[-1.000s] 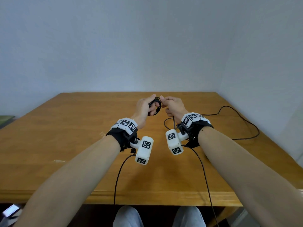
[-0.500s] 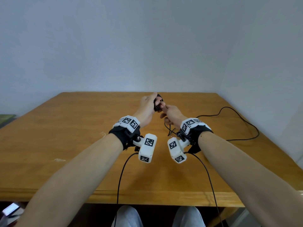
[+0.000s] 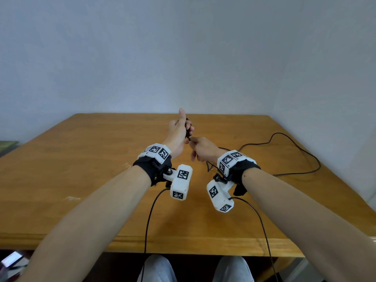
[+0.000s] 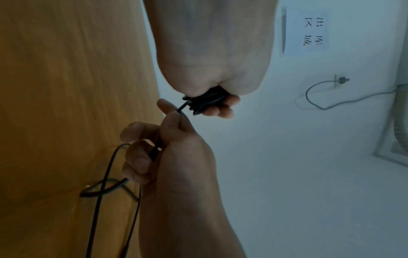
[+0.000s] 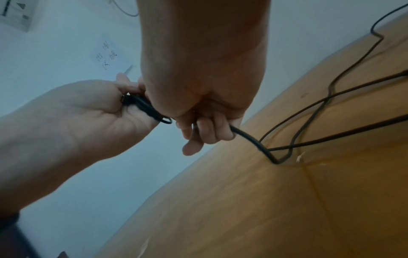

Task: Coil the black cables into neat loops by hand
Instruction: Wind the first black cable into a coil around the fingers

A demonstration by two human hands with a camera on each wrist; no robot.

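Head view, left hand: the left hand (image 3: pixel 179 133) is raised above the brown wooden table (image 3: pixel 81 169), thumb pointing up, fingers wrapped round a small bundle of coiled thin black cable (image 3: pixel 187 129).
Head view, right hand: the right hand (image 3: pixel 203 148) sits just beside and below the left, fingers curled, pinching the cable strand where it leaves the bundle.
Head view, loose cable: the uncoiled length (image 3: pixel 301 151) snakes over the table's right side.
Left wrist view: the coil (image 4: pixel 205 101) is gripped between palm and fingertips; the right hand's thumb (image 4: pixel 174 129) and fingers clamp the strand (image 4: pixel 182 107), which loops down to the tabletop (image 4: pixel 66 104). A paper sign (image 4: pixel 313 29) hangs on the pale wall.
Right wrist view: the cable (image 5: pixel 249 139) exits the closed right fingers (image 5: pixel 207 129), bends on the table and crosses itself; the left palm (image 5: pixel 88 115) cradles the coil (image 5: pixel 143 106).
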